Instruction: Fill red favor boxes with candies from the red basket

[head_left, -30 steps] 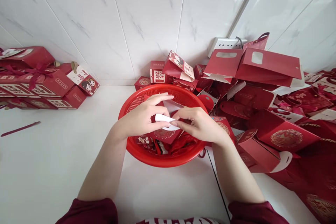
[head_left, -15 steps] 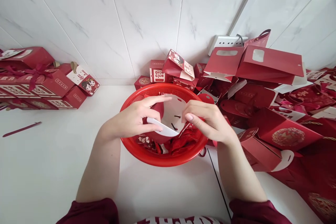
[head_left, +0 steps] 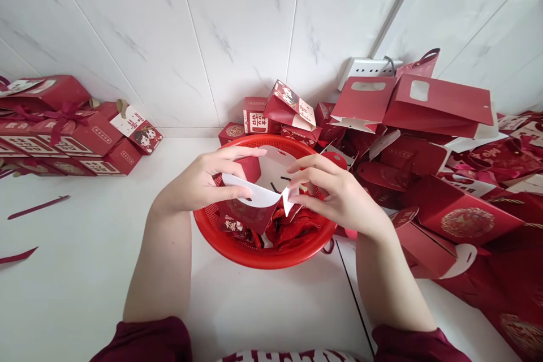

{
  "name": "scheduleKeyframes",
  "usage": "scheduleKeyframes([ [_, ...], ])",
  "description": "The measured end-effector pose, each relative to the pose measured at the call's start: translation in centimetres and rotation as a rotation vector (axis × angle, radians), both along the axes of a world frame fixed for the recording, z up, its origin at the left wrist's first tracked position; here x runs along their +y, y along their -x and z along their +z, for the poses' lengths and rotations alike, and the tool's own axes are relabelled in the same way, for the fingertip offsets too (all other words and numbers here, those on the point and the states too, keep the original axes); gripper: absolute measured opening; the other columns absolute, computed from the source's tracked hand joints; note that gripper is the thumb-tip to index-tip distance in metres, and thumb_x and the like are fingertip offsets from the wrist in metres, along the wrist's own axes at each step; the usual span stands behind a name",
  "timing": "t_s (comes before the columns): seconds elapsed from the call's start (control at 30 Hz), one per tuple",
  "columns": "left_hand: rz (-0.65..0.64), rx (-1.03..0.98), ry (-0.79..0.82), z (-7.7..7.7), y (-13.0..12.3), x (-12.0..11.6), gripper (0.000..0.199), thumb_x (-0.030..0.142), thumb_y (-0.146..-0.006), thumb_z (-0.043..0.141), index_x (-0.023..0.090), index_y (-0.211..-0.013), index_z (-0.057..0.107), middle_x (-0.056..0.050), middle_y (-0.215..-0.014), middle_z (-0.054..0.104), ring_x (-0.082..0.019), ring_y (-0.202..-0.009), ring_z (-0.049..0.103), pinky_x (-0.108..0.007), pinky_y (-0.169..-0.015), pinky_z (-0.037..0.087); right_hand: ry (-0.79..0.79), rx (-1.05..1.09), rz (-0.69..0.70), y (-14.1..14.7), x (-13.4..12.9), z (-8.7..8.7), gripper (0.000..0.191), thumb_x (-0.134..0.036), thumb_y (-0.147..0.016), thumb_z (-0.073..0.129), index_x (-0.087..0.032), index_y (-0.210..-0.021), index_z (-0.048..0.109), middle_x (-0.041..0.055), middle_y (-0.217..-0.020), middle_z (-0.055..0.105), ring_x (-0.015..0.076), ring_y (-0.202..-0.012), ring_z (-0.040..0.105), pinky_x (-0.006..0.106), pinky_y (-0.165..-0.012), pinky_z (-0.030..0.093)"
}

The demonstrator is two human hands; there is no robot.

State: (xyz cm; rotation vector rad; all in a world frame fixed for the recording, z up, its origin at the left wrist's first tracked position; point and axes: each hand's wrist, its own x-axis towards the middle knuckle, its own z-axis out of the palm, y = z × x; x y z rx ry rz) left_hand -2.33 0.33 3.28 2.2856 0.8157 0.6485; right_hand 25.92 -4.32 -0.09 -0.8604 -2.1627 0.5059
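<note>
Two dark red sleeves (head_left: 148, 339) at the near edge, worn above a white surface (head_left: 271, 305). One red plastic basket (head_left: 267, 260), placed on the surface and partly filled with red packets (head_left: 292, 226). One red box (head_left: 252, 220), white inside, open at the top, held upright within the basket. Its front flap is gripped between thumb and fingers of the half-curled left hand (head_left: 203, 181); its side flap is touched by the part-open right hand (head_left: 335, 192), though whether it is pinched cannot be told. Two ribbon strips (head_left: 39, 207), laid at left. Farther off: red cartons (head_left: 462, 220) heaped at right, beribboned boxes (head_left: 93, 136) stacked at left, a power strip (head_left: 373, 69) set by the tiled wall (head_left: 246, 28).
</note>
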Motion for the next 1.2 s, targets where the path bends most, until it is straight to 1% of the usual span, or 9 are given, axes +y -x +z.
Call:
scheduleKeyframes([
  [0.13,-0.048,0.012,-0.014,-0.4,-0.4,0.4,0.016,0.032,-0.086,0.073,0.021,-0.074,0.075,-0.006,-0.146,0.057,-0.031,-0.132,0.055,-0.038,-0.097,0.053,0.105,0.008,0.085,-0.3,0.4,-0.1,0.021,-0.021,-0.097,0.061,-0.023,-0.116,0.066,0.0036,-0.109,0.073,0.0134,-0.087,0.067,0.027,-0.079,0.055],
  [0.27,-0.168,-0.006,-0.101,-0.3,-1.0,0.1,0.011,0.030,-0.085,0.074,0.022,-0.078,0.077,-0.006,-0.138,0.063,-0.030,-0.135,0.053,-0.040,-0.108,0.047,0.135,0.021,0.293,-0.9,1.0,0.0,0.012,-0.020,-0.098,0.059,-0.019,-0.100,0.071,0.0043,-0.095,0.074,0.0139,-0.087,0.068,0.028,-0.082,0.054],
  [0.5,-0.334,0.245,-0.068,0.5,-2.8,-2.0,0.017,0.039,-0.087,0.070,0.029,-0.099,0.077,-0.001,-0.105,0.076,-0.022,-0.108,0.067,-0.047,-0.122,0.027,0.181,-0.061,0.505,-0.8,0.7,0.4,0.014,-0.019,-0.099,0.056,-0.017,-0.099,0.070,0.0067,-0.095,0.072,0.0135,-0.087,0.066,0.026,-0.079,0.053],
  [0.73,-0.105,0.270,-0.271,0.6,-1.9,-2.2,0.023,0.051,-0.077,0.078,0.033,-0.092,0.080,-0.002,-0.100,0.058,-0.020,-0.103,0.059,-0.049,-0.121,0.026,0.159,-0.127,0.369,-1.2,0.9,0.1,0.016,-0.022,-0.100,0.054,-0.019,-0.101,0.070,0.0051,-0.095,0.073,0.0151,-0.087,0.065,0.032,-0.084,0.052],
  [0.87,0.144,0.364,-0.340,0.6,-0.8,-2.0,0.036,0.060,-0.076,0.076,0.032,-0.098,0.078,-0.001,-0.107,0.058,-0.018,-0.093,0.059,-0.059,-0.124,0.008,0.110,-0.113,0.238,-1.1,0.8,0.0,0.016,-0.023,-0.101,0.053,-0.020,-0.103,0.069,0.0057,-0.100,0.073,0.0168,-0.092,0.066,0.033,-0.085,0.052],
  [0.97,0.218,0.431,-0.223,0.1,-0.6,-1.4,0.047,0.067,-0.077,0.070,0.034,-0.109,0.075,-0.003,-0.124,0.058,-0.022,-0.101,0.061,-0.058,-0.117,0.029,0.047,-0.112,0.180,-0.7,0.9,-0.4,0.017,-0.021,-0.101,0.052,-0.020,-0.104,0.069,0.0053,-0.100,0.073,0.0162,-0.090,0.066,0.031,-0.081,0.052],
  [1.03,0.172,0.454,-0.111,-0.3,-0.6,-0.6,0.041,0.063,-0.083,0.065,0.033,-0.108,0.076,-0.003,-0.121,0.063,-0.024,-0.102,0.062,-0.044,-0.097,0.050,-0.001,-0.133,0.150,-0.3,1.1,-0.8,0.019,-0.019,-0.101,0.050,-0.020,-0.103,0.069,0.0057,-0.099,0.073,0.0163,-0.088,0.066,0.031,-0.079,0.052],
  [1.1,0.103,0.450,-0.037,-0.7,-0.7,0.1,0.032,0.055,-0.089,0.060,0.030,-0.098,0.078,-0.003,-0.104,0.069,-0.022,-0.092,0.065,-0.033,-0.078,0.053,-0.039,-0.179,0.117,0.2,1.3,-1.1,0.020,-0.017,-0.101,0.049,-0.019,-0.102,0.070,0.0060,-0.097,0.073,0.0170,-0.088,0.067,0.032,-0.078,0.051],
  [1.2,0.054,0.416,-0.050,-1.1,-1.0,0.8,0.030,0.047,-0.092,0.057,0.028,-0.085,0.079,-0.002,-0.086,0.071,-0.019,-0.081,0.066,-0.029,-0.072,0.052,-0.009,-0.281,0.080,0.6,1.2,-1.1,0.019,-0.017,-0.099,0.053,-0.020,-0.099,0.072,0.0043,-0.094,0.075,0.0179,-0.087,0.068,0.032,-0.078,0.051],
])
